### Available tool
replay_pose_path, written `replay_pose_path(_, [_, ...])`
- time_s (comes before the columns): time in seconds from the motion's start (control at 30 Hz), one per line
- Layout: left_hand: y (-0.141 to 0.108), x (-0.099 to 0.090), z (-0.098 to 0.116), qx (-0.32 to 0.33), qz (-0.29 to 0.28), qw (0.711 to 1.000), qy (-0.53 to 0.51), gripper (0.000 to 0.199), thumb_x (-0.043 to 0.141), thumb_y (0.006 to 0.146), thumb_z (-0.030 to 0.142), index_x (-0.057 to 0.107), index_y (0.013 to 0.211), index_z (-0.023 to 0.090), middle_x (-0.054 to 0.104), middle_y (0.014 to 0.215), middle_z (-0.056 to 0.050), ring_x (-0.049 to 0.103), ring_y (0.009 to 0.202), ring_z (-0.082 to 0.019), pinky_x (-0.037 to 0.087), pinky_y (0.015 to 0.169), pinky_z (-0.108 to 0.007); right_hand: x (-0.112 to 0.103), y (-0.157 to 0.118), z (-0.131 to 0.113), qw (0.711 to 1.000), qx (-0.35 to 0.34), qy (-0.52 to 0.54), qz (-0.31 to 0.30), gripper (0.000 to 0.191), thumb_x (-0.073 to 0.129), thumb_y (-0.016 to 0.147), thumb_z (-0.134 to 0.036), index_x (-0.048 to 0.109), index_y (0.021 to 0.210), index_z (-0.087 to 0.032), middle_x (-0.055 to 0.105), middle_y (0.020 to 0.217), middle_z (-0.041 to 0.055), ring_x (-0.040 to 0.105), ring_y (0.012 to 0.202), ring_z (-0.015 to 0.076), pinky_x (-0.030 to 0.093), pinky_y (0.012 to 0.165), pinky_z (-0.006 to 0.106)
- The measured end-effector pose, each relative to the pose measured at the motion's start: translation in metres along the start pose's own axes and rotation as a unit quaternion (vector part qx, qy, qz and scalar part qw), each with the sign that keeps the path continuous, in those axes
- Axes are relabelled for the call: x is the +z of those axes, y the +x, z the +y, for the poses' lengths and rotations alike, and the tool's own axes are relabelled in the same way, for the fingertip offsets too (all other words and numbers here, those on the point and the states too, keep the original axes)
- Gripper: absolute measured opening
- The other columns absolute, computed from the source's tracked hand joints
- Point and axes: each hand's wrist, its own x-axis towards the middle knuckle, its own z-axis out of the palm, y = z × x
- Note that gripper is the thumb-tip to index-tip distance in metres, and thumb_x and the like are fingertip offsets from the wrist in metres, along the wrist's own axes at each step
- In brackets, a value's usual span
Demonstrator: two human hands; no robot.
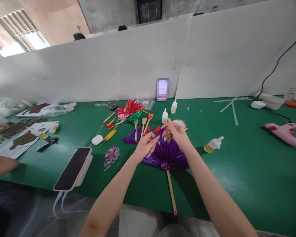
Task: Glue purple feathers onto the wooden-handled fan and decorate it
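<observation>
A purple fan (176, 156) with a wooden handle lies on the green table, its handle toward the near edge. Over its upper left part is my left hand (146, 144), fingers closed around something too small to make out. My right hand (174, 131) is just to the right, above the fan's top, its thumb and fingers pinched together; what they hold is unclear. Wooden sticks (144, 123) and purple and red pieces lie beyond my left hand. Two white glue bottles (165, 116) stand behind my right hand, near a round white dish (179, 123).
A phone (73, 169) with a cable and a pile of colourful bits (111, 156) lie left. A red and green fan (131, 110) is farther back. Rightward are a glue bottle (213, 144) and pink glue gun (283, 132). A person's arm (2, 166) rests far left.
</observation>
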Motion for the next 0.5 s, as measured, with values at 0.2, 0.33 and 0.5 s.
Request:
replay_pose_path(0.2, [0.000, -0.001, 0.003, 0.002, -0.003, 0.998, -0.067, 0.027, 0.054, 0.080, 0.038, 0.037, 0.070, 0.019, 0.035, 0.031, 0.012, 0.024, 0.024, -0.004, 0.019, 0.030, -0.016, -0.007, -0.002, -0.004, 0.998, 0.017, 0.022, -0.054, 0.036, 0.062, 0.072, -0.048, 0.065, 0.090, -0.017, 0.062, 0.066, 0.0006, 0.059, 0.053, 0.0100, 0.043, 0.040, 0.018])
replay_pose_path(0.33, [-0.001, -0.001, 0.008, -0.008, -0.006, 0.995, -0.100, 0.027, 0.055, 0.080, 0.037, 0.037, 0.070, 0.019, 0.034, 0.031, 0.012, 0.023, 0.024, -0.004, 0.019, 0.029, -0.016, -0.005, -0.002, -0.002, 0.999, -0.015, 0.011, -0.045, 0.033, 0.065, 0.071, -0.045, 0.064, 0.086, -0.016, 0.061, 0.063, 0.0002, 0.057, 0.051, 0.0095, 0.042, 0.039, 0.018])
replay_pose_path(0.5, [-0.002, -0.001, 0.010, -0.014, -0.023, 0.991, -0.131, 0.026, 0.055, 0.080, 0.034, 0.037, 0.070, 0.019, 0.033, 0.030, 0.012, 0.021, 0.023, -0.004, 0.017, 0.030, -0.016, 0.001, -0.003, 0.001, 0.999, -0.050, 0.002, -0.014, 0.028, 0.067, 0.069, -0.043, 0.058, 0.076, -0.017, 0.057, 0.054, -0.0030, 0.052, 0.044, 0.0078, 0.041, 0.039, 0.018])
